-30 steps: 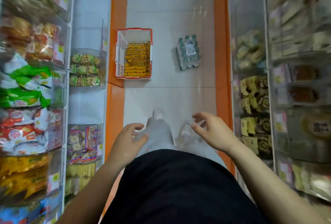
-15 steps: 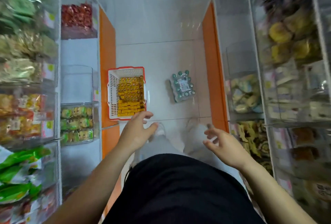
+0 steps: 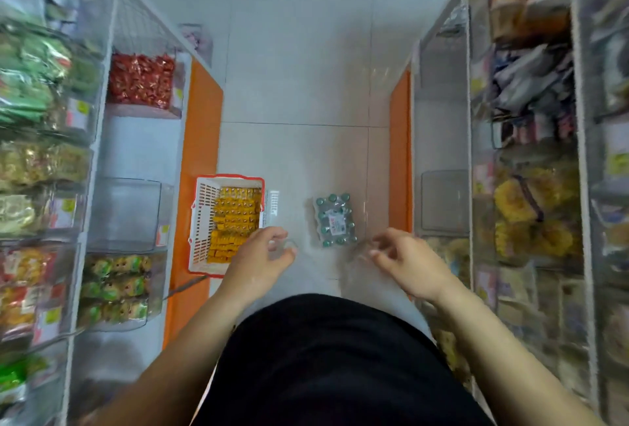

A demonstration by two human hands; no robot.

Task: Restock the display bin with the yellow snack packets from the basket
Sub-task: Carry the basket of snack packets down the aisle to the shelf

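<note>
Top: black, plain, matte fabric; one dark mass with a rounded outline, widening toward the lower edge of the view.
Top, detail: weave, seams and any print too dark to make out.
Left forearm: bare from the bottom edge up to the wrist.
Right forearm: bare likewise, wrist uncovered.
Left hand: bare; fingers softened by motion blur.
Right hand: bare; fingers smeared, nails not readable.
Below the hem: pale smear only, too blurred to call clothing.
</note>
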